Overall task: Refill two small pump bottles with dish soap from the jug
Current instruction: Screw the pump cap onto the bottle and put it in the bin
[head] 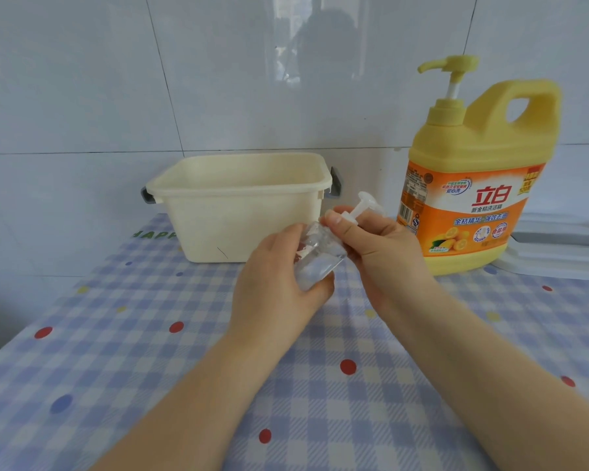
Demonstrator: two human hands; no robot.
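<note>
A small clear pump bottle is tilted in mid-air above the table, its top pointing up and to the right. My left hand wraps around its body. My right hand pinches the white pump head at the bottle's neck. The big yellow dish soap jug, with an orange label and a yellow pump on top, stands upright at the right, just behind my right hand. Only one small bottle is visible.
A cream plastic bin with grey handles stands against the tiled wall, behind my hands. A white lidded box lies at the far right. The table wears a blue checked cloth with coloured dots.
</note>
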